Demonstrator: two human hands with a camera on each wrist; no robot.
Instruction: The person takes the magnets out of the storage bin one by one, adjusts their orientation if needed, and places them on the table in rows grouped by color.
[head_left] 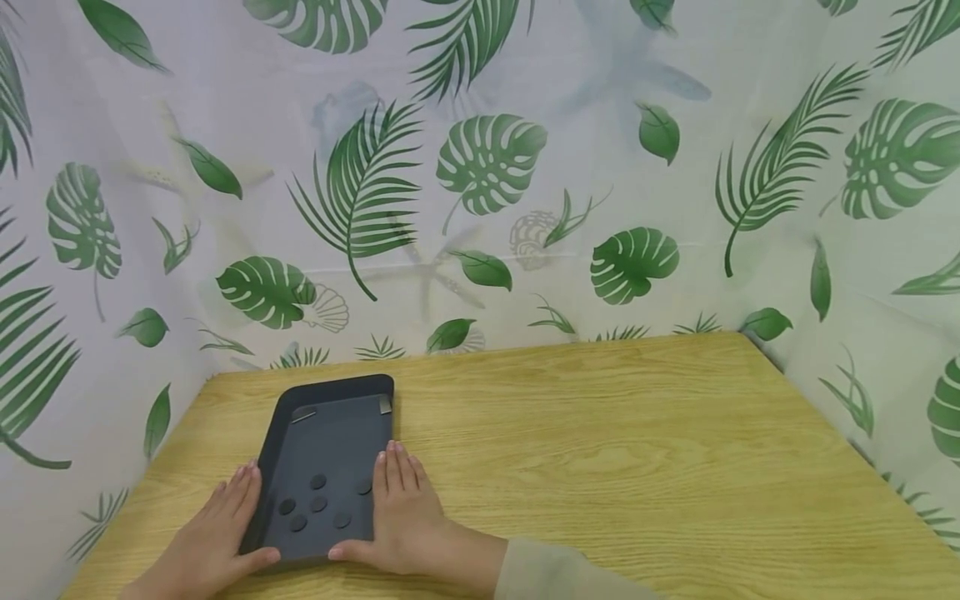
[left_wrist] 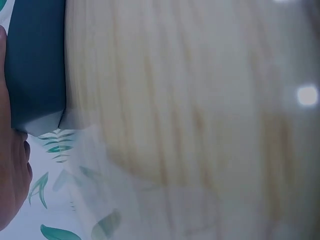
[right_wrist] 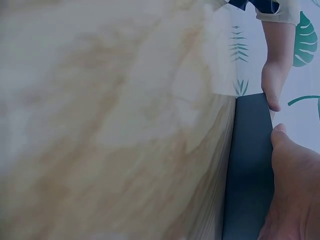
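Sitting in the dark tray (head_left: 337, 446) — six discs (head_left: 318, 503), two silvery pieces (head_left: 386, 405).

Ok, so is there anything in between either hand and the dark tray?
No, nothing visible: the left hand touches the left side of the tray, and the right hand touches its right side. The dark discs lie inside, on its floor.

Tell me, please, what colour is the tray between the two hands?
The rectangular tray is dark blue-grey; the head view shows it best.
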